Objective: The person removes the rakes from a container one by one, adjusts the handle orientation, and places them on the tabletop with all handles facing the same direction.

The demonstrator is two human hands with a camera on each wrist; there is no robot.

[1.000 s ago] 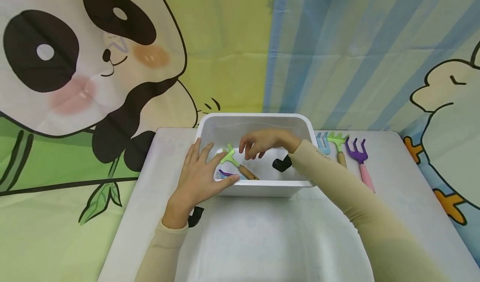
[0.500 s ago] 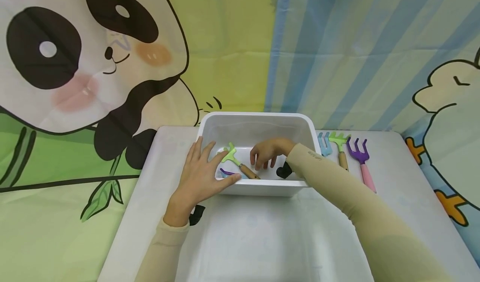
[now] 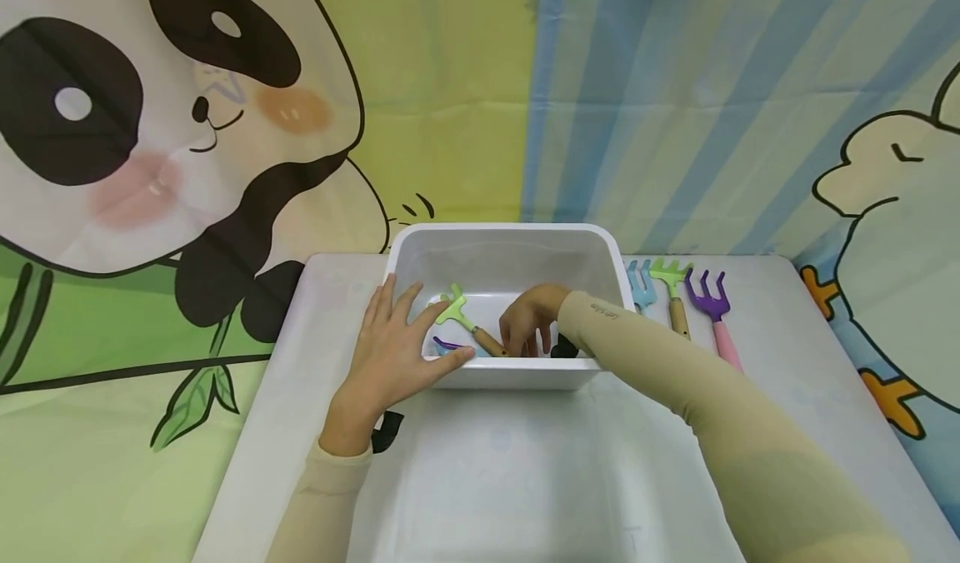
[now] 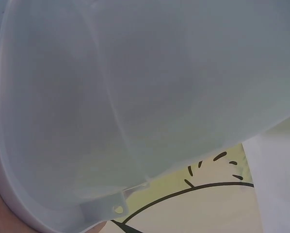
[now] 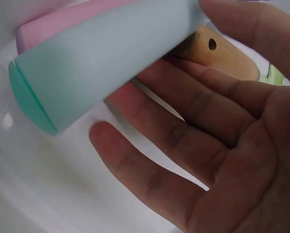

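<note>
My right hand (image 3: 527, 323) reaches down inside the white plastic bin (image 3: 480, 374). In the right wrist view, its thumb and fingers pinch the pale teal handle (image 5: 96, 58) of a hand tool; the tool's head is out of that view. A pink handle (image 5: 62, 22) lies just beyond it. A green hand rake (image 3: 453, 309) with a wooden handle (image 3: 487, 342) lies tilted in the bin. Purple tines (image 3: 446, 343) over a light blue piece show near the front left corner. My left hand (image 3: 393, 346), fingers spread, rests on the bin's left rim with its thumb at the front rim.
Right of the bin on the white table (image 3: 495, 463) lie a light blue fork (image 3: 642, 286), a green rake (image 3: 671, 273) with a wooden handle, and a purple fork (image 3: 707, 298) with a pink handle. A printed cloth (image 3: 442, 88) hangs behind.
My right hand has moved toward the bin's front and lower, down to a teal handle. My left hand has stayed on the rim. The view shifts slightly.
</note>
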